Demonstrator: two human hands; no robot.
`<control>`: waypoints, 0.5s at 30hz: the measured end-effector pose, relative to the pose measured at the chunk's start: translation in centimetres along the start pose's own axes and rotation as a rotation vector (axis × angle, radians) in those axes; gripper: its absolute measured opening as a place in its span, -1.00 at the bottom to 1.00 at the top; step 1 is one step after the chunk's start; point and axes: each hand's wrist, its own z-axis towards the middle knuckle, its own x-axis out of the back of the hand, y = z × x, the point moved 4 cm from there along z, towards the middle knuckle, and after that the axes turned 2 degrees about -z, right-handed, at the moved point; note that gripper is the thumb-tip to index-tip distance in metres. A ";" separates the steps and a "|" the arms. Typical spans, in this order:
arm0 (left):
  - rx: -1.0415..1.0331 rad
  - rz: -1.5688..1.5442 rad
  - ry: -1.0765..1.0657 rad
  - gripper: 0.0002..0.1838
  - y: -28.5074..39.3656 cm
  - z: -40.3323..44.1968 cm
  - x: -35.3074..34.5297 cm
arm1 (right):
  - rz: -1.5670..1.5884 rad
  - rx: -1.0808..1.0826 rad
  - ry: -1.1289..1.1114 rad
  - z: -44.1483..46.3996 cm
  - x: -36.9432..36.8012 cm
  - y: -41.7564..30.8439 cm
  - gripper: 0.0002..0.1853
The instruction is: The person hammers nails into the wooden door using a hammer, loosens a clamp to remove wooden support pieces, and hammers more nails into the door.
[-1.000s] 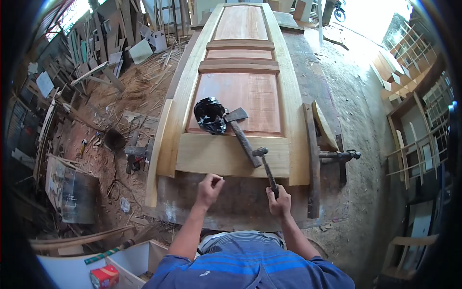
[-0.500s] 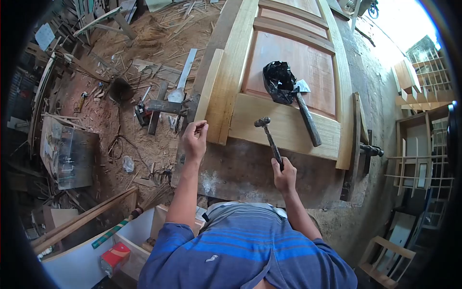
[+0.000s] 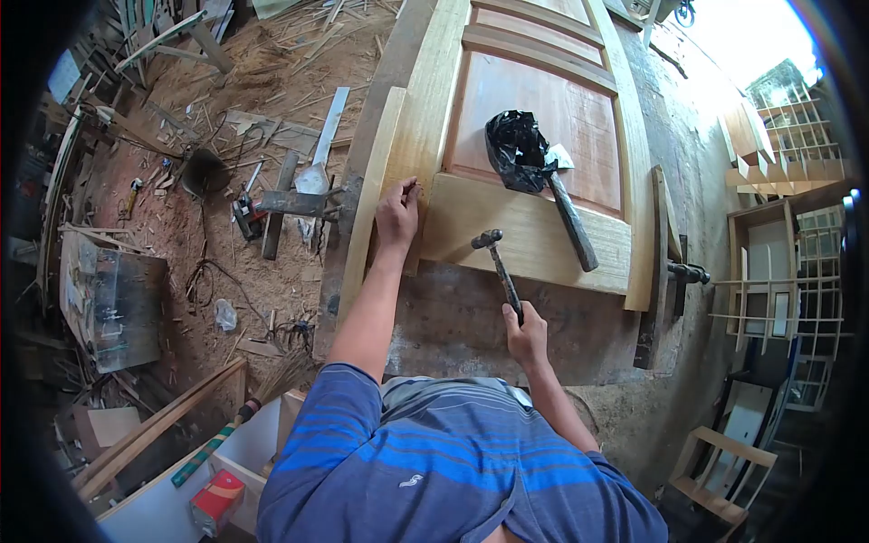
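My right hand [image 3: 526,333] is wrapped round the handle of a ball-peen hammer [image 3: 502,276], its metal head raised over the bottom end of a wooden panel door [image 3: 489,208]. My left hand [image 3: 396,217] is over the door's left stile, thumb and fingertips pinched together. Whatever the fingertips hold is too small to make out. A loose wooden strip [image 3: 378,172] runs along the door's left edge. On the door lies a black plastic bag [image 3: 518,152], beside a white scrap [image 3: 560,157]. A dark wooden tool handle [image 3: 573,223] sticks out from the bag, its head hidden.
The door rests on a worn workbench [image 3: 453,317]. Clamp parts [image 3: 299,204] jut out left, and another clamp [image 3: 688,272] sits at the right. Sawdust and wood offcuts cover the floor [image 3: 244,281]. A white box [image 3: 163,507] with a red carton [image 3: 217,500] stands lower left.
My left hand has moved right and up, from the strip's lower end onto the door's stile, still pinched. The hammer stays in my right hand at nearly the same place. The view has shifted slightly.
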 end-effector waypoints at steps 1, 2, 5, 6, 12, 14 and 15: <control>-0.032 0.013 0.001 -0.77 -0.1 0.7 -0.5 | 0.000 -0.001 -0.008 0.1 0.1 0.0 -0.57; -0.063 0.027 0.003 -0.78 -0.2 1.3 -1.0 | 0.001 -0.002 -0.017 0.2 0.2 0.0 -0.57; -0.080 0.090 -0.006 -0.80 -0.1 1.8 -1.6 | -0.009 0.027 -0.017 0.9 0.2 0.2 -0.57; -0.073 0.116 -0.012 -0.80 0.1 1.8 -1.5 | -0.003 0.016 -0.031 1.1 0.2 0.1 -0.57; -0.104 0.168 0.002 -0.80 0.9 2.0 -1.4 | 0.002 0.051 -0.043 3.3 -0.3 -1.1 -0.58; -0.082 0.175 -0.008 -0.79 0.8 2.1 -1.5 | 0.012 0.055 -0.044 4.1 -0.6 -1.6 -0.58; -0.070 0.180 -0.013 -0.79 0.8 2.0 -1.5 | 0.005 0.062 -0.042 4.5 -0.7 -1.9 -0.58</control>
